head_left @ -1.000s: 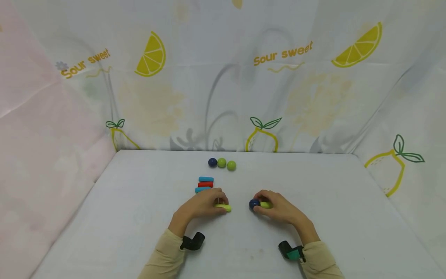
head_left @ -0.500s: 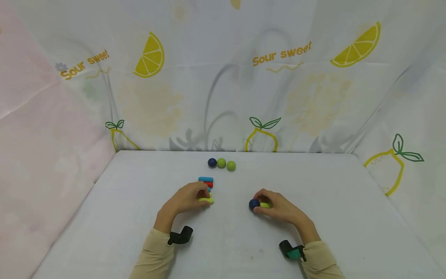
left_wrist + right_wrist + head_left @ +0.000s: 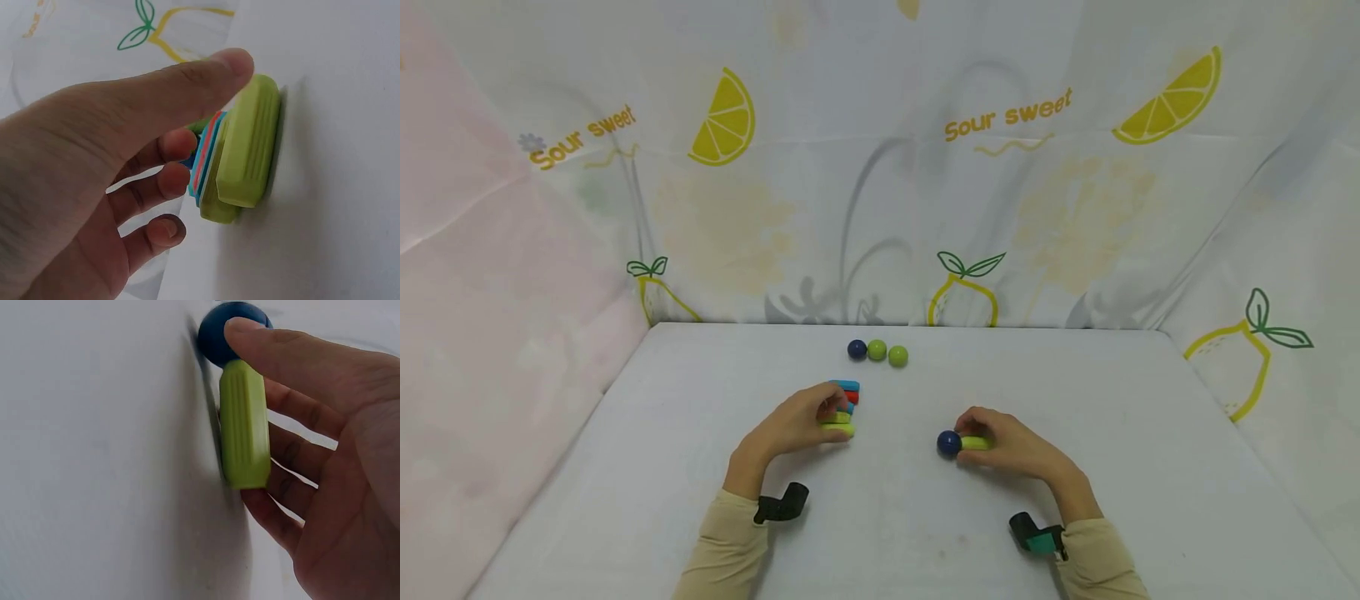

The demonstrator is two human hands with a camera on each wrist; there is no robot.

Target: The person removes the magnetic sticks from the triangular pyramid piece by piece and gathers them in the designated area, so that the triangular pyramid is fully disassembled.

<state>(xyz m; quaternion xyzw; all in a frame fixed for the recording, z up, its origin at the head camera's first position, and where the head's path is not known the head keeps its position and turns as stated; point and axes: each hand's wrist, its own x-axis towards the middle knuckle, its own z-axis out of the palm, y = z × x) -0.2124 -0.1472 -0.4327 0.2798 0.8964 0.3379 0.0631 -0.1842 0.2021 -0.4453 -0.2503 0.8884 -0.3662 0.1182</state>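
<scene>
In the head view, my left hand (image 3: 796,421) curves around two lime toy sticks at the near end of a row. Its thumb overlaps the end of the nearest lime stick (image 3: 249,147) in the left wrist view, while the visible fingertips stand apart from it. A second lime stick (image 3: 835,417) lies just behind. My right hand (image 3: 1011,446) is at a blue ball (image 3: 949,444) joined end-on to another lime stick (image 3: 245,428). Its thumb lies against the ball, with the other fingers behind the stick, partly hidden; they hold the joined pieces close over the table.
Beyond the left hand, the row includes blue sticks and a red stick (image 3: 852,397). At the back of the white table (image 3: 1075,375) sit a dark blue ball (image 3: 857,350) and two green balls (image 3: 877,350). A printed cloth (image 3: 850,208) hangs behind.
My left hand has carried a lime stick left and back to the row, and its fingers have spread from it. The right hand has shifted slightly right, the ball and stick barely moving.
</scene>
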